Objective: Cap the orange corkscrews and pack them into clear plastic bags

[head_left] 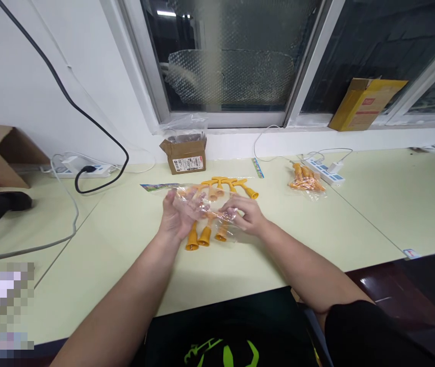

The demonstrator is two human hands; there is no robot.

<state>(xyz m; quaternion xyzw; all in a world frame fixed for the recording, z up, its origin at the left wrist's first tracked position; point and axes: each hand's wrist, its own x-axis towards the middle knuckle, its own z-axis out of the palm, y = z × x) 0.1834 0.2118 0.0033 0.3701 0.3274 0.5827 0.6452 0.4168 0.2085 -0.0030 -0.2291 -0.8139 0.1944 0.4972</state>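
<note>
My left hand (181, 211) is partly inside or behind a clear plastic bag (209, 196), its fingers spread under the film. The bag has a colourful printed header (159, 187) at its left end. On the bag's right side, my right hand (246, 213) pinches the film between bent fingers. Several orange-yellow plastic pieces with flared cup ends (204, 236) lie on the table under and around the bag, some at its far side and some nearer me. The film partly covers them.
Behind the hands stands a small open carton (187, 155). A bagged bundle of orange pieces (306, 178) lies to the right, beside a power strip (324, 171). A black cable (68, 97) hangs at the left near a cardboard box (5, 153). A yellow box (366, 106) leans on the sill.
</note>
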